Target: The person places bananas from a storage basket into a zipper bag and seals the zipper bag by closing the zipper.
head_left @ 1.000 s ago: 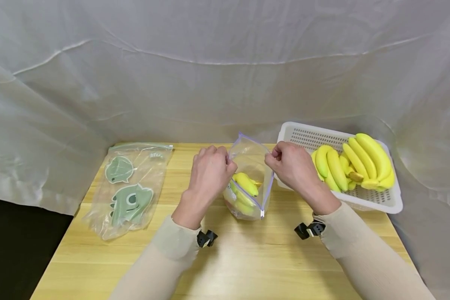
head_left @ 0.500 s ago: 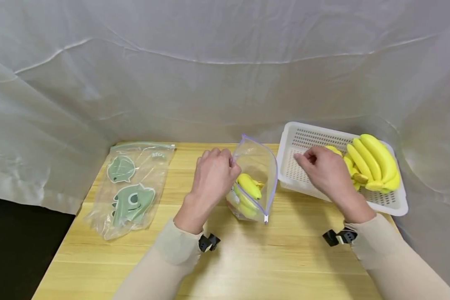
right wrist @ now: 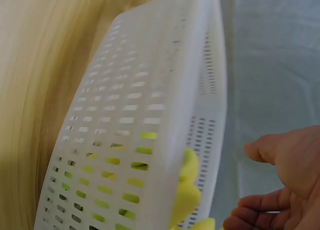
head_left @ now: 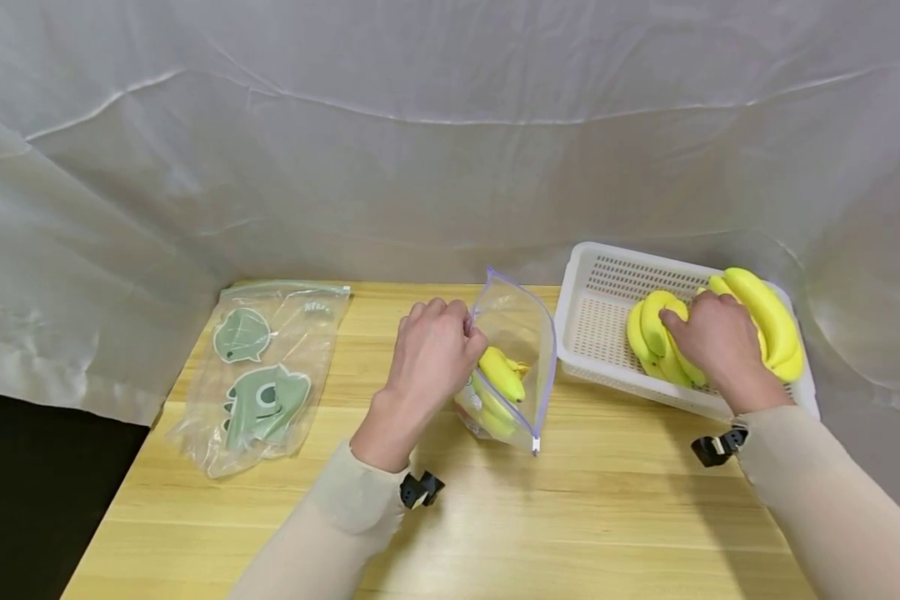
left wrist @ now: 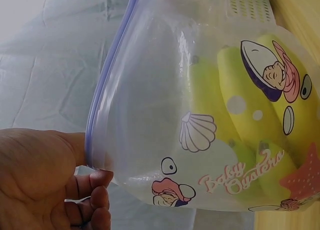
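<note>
Left hand (head_left: 435,346) has thumb and fingers pinching the edge of a gaping bag (left wrist: 155,105) that's sitting on the table (head_left: 570,517) with bananas (head_left: 501,373) inside. Right hand (head_left: 722,343) is over the basket (head_left: 603,325), thumb spread away from loosely bent fingers, right by more fruit (head_left: 654,329), can't tell if it's touching. Flat spare bag (head_left: 262,400) with green cartoon prints lies off left.

Bag (left wrist: 197,130) in head, left-wrist views

The wooden tabletop (head_left: 472,508) gleams in front of the zipper bag (head_left: 487,417), lies shadowed right of it, and blurs in the right-wrist view.
</note>
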The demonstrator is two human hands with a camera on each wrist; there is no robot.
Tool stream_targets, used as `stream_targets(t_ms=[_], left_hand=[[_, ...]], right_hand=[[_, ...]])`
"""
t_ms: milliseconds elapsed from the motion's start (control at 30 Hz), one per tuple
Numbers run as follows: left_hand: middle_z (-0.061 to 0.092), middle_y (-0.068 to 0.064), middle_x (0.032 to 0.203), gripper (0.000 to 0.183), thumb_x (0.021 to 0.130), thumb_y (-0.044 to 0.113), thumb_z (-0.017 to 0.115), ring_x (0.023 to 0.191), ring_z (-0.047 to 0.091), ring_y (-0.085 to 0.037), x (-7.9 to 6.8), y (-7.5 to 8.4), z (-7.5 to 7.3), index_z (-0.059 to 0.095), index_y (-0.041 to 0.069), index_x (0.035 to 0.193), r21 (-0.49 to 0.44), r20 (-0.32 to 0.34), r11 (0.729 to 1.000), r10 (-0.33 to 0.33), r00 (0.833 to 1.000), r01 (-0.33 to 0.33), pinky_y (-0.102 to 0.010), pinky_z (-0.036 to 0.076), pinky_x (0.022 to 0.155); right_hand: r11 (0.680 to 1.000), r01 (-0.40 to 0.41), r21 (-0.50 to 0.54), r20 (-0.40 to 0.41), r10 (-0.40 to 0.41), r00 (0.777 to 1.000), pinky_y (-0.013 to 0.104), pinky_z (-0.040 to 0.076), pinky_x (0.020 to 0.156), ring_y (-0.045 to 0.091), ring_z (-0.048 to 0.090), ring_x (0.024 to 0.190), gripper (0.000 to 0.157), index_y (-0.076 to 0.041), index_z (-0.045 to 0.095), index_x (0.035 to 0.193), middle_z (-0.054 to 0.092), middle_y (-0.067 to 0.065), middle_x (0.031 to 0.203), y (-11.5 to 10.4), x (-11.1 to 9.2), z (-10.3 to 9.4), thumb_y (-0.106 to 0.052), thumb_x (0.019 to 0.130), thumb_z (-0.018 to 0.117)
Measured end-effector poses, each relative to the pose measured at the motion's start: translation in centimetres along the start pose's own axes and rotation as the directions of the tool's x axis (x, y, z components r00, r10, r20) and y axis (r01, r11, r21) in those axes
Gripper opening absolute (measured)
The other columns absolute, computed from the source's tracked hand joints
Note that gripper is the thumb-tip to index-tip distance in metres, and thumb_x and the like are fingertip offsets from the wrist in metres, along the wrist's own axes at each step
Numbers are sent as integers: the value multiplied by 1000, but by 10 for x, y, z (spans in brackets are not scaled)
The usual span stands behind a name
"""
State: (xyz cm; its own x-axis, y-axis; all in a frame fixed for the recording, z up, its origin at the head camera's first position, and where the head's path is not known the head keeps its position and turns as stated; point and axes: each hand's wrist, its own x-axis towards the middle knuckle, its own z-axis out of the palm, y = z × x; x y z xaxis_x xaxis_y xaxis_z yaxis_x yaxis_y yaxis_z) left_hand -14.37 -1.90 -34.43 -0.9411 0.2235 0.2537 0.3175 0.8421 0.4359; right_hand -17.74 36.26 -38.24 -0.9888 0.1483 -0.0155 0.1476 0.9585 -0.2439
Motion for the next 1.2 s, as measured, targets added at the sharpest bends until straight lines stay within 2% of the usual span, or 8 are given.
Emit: stream_targets(t_ms=[100,200,433,700,800,1033,1133,1200], left_hand=[[57,-2,77,16,92,15,64,75,51,-25,0,1,0,58,14,77,0,-1,1000,1,1000,-1,-36,41,71],[56,-2,77,16,92,16,65,75,50,-25,0,1,0,58,14,78,0,-1,1000,0,1000,0,-36,40,71],[56,-2,77,16,92,16,65,75,50,-24,0,1,3,58,15,77,-1,3,1000,-4,1000,4,-36,40,70],[56,-1,77,15,92,16,65,75,50,-24,-1,0,3,59,15,78,4,13,1000,-10,1000,10,-36,39,70],[57,-1,78,15,93,17,65,76,51,-24,0,0,3,59,15,79,5,18,1000,-15,1000,15,-36,40,71],[58,-1,79,14,93,17,64,76,51,-24,0,-1,4,60,15,80,-3,29,1000,-17,999,18,-36,40,71],[57,-1,79,14,94,17,64,76,51,-24,0,-1,4,60,15,80,-5,32,1000,-21,999,21,-36,40,71],[57,-1,79,14,94,18,64,77,51,-24,0,-1,4,60,15,80,-5,33,1000,-24,999,24,-36,40,72]], right_hand=[[999,-7,-53,52,9,999,64,45,86,55,53,103,66,9,60,81,59,36,96,0,9,5,-50,107,48],[994,-15,-110,93,26,995,61,45,85,54,54,101,66,1,56,72,59,28,84,-2,17,12,-55,106,50],[989,-31,-141,145,51,988,66,41,93,55,54,102,70,10,57,89,59,30,90,-3,29,24,-58,101,57],[989,-86,-121,174,106,979,66,40,96,50,55,97,56,4,57,82,59,28,90,1,37,30,-49,99,60],[991,-94,-99,186,112,976,61,41,91,45,55,89,52,0,56,79,57,23,85,0,38,30,-48,97,60],[997,-76,12,253,70,965,40,45,65,28,55,72,53,-4,54,80,53,13,77,-9,35,23,-54,97,60],[994,-61,90,306,31,952,37,49,62,28,58,74,58,0,57,89,57,16,83,-11,36,16,-57,98,58],[991,-46,126,344,0,939,43,54,70,35,63,85,64,7,61,105,62,25,96,-10,37,10,-57,99,56]])
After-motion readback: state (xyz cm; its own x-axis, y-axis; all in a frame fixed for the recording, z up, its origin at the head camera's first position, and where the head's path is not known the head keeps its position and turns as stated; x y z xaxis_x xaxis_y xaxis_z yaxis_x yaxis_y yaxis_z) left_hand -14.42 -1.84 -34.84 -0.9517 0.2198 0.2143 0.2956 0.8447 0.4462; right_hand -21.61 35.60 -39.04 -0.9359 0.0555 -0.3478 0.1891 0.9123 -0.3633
